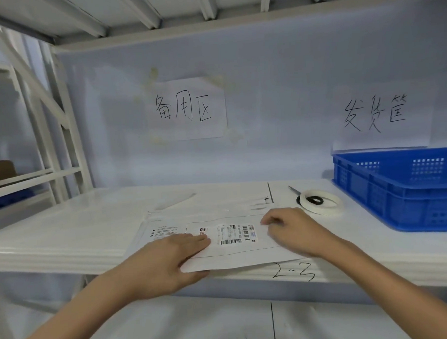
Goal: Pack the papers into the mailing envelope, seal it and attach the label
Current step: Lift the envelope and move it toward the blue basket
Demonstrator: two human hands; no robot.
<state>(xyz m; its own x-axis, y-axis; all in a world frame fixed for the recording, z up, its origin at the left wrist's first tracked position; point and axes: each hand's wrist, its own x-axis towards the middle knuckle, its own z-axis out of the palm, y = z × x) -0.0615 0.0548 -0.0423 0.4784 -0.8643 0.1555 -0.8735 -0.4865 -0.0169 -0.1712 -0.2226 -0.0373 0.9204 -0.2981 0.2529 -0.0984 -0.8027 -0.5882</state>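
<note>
A white mailing envelope (237, 258) lies flat on the white shelf (65, 237), its near edge jutting slightly over the shelf front. A shipping label (235, 234) with barcodes lies on its middle, inside a thin printed outline. My left hand (170, 260) lies flat with its fingers on the envelope's left part, the fingertips at the label's left edge and the thumb under the overhanging near edge. My right hand (295, 230) rests on the envelope's right side, fingers bent down just right of the label. No loose papers are visible.
A roll of white tape (320, 203) and scissors (294, 190) lie behind my right hand. A blue plastic crate (404, 191) stands at the right end of the shelf. Handwritten paper signs hang on the back wall. A stack of white sheets lies behind the envelope.
</note>
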